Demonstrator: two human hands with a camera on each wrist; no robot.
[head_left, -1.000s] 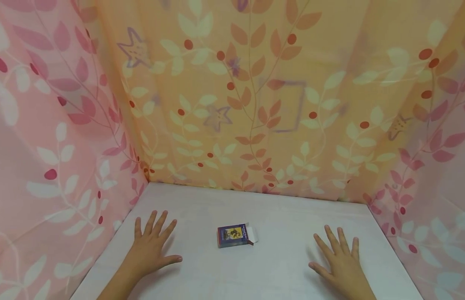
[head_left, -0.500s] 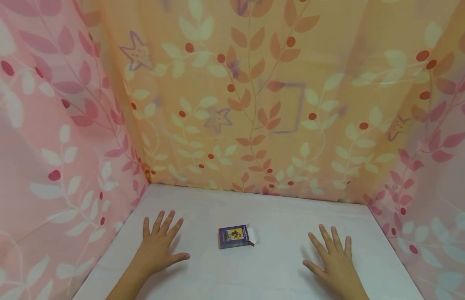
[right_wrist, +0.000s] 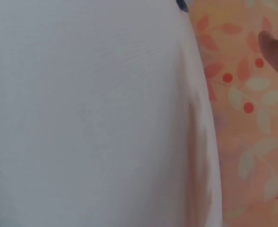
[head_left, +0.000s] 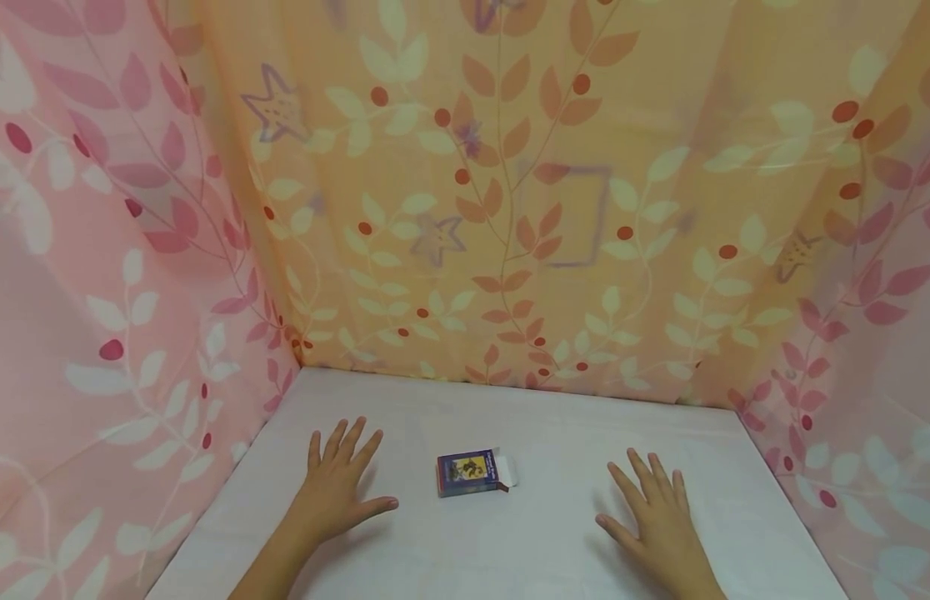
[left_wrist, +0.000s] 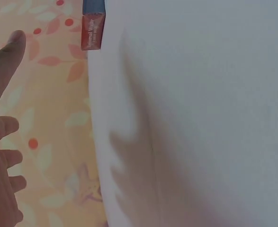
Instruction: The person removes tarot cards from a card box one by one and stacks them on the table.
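A small blue card box (head_left: pixel 465 473) with a yellow picture lies flat on the white worktop (head_left: pixel 525 550), between the two hands, its white end flap (head_left: pixel 506 469) folded out. The left hand (head_left: pixel 336 493) is nearer to it, the right hand (head_left: pixel 658 521) farther off; both hover over the worktop, fingers spread wide, holding nothing. In the right wrist view, a dark blue corner is probably the box. Leaf-patterned curtains (head_left: pixel 405 275) stand behind and at both sides.

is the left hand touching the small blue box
Apart. The head view shows it: a strip of white tabletop separates the left hand, even its thumb tip, from the small blue box.
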